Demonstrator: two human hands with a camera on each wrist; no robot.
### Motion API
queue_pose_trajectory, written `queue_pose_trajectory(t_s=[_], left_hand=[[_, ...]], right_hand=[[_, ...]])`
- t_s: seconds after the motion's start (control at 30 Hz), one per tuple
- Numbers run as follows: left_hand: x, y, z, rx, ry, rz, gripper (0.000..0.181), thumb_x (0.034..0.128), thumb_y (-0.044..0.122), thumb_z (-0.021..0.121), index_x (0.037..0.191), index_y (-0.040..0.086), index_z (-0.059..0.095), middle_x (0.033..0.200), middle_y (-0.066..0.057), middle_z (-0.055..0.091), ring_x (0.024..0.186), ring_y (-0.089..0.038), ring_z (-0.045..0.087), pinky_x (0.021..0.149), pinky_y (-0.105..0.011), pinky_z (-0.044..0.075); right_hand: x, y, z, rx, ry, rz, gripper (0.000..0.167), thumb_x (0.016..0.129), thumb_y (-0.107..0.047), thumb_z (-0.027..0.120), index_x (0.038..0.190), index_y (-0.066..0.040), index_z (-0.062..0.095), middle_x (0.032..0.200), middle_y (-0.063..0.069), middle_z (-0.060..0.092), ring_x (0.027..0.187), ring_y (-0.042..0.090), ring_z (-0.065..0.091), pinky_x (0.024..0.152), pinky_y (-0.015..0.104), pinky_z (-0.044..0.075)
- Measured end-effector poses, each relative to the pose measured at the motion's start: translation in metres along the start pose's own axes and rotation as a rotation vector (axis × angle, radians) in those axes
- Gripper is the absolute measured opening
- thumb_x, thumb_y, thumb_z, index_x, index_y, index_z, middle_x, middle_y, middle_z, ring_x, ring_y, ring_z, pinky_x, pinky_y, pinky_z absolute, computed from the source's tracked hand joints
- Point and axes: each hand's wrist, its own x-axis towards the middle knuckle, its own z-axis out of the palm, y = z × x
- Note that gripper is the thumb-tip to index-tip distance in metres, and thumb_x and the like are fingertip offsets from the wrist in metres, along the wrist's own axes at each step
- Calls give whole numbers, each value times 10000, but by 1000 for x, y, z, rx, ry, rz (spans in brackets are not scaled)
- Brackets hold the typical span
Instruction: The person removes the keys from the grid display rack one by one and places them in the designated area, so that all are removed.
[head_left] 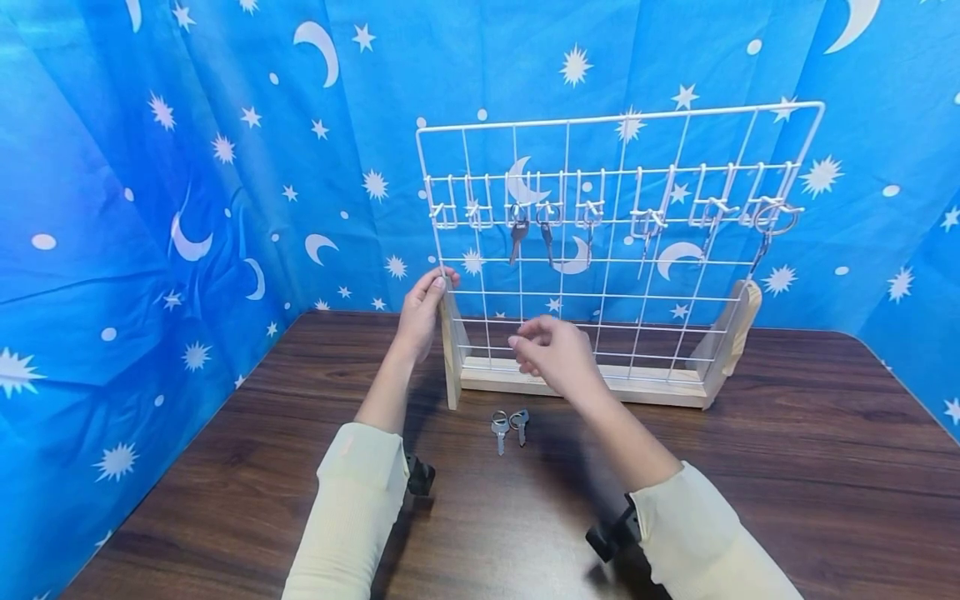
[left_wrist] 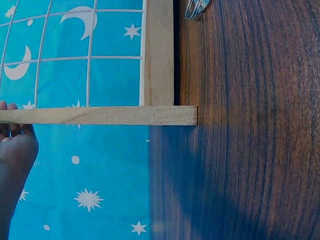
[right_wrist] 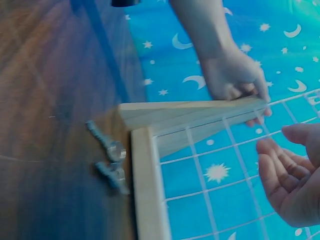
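Note:
A white wire grid rack (head_left: 619,174) stands on a wooden base, with a row of hooks along its upper part. At its left end, my left hand (head_left: 422,315) grips the top of the wooden side support (head_left: 452,350); the left wrist view shows fingers around that support (left_wrist: 100,115). In front of the lower grid hovers my right hand (head_left: 557,354), holding nothing, its fingers loosely bent and the thumb apart from them in the right wrist view. Two keys with rings, a left key (head_left: 500,429) and a right key (head_left: 521,425), lie on the table before the base.
Several keys hang from the hooks, among them a dark key (head_left: 518,237) left of the middle and a ringed key (head_left: 763,246) at the far right. The dark wooden table (head_left: 300,467) reaches back to a blue curtain (head_left: 247,167) with moons and stars.

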Motion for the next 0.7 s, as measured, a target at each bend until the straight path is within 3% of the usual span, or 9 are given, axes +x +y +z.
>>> queue_pose_trajectory(t_s=[0.13, 0.27, 0.5, 0.7], left_hand=[[0, 0, 0, 7, -3, 2, 305, 1000, 115, 375, 1197, -88, 489, 1188, -223, 544, 1163, -283, 495, 1011, -305, 346], [0, 0, -1, 10, -12, 5, 316, 1002, 117, 367, 1209, -94, 478, 1221, -279, 503, 1180, -302, 480, 1017, -308, 338], [0, -1, -1, 2, -14, 4, 315, 999, 105, 373, 1213, -102, 473, 1237, -305, 483, 1182, -317, 473, 1019, -309, 337], [1, -2, -1, -7, -11, 8, 315, 997, 97, 375, 1216, -110, 468, 1231, -303, 488, 1183, -327, 469, 1014, -301, 342]], right_hand=[[3, -16, -4, 17, 88, -93, 270, 872, -226, 648, 1071, -47, 614, 720, 58, 673, 634, 178, 649, 573, 293, 511], [8, -29, -6, 29, 197, -168, 301, 868, -231, 656, 1121, -75, 606, 812, 35, 695, 679, 149, 645, 556, 299, 480], [18, -47, -5, -19, 422, -369, 308, 860, -164, 664, 1130, -28, 602, 892, 84, 696, 730, 168, 648, 621, 301, 521], [27, -58, -6, -55, 513, -390, 313, 861, -151, 663, 1122, 9, 599, 962, 129, 686, 797, 209, 670, 684, 316, 543]])
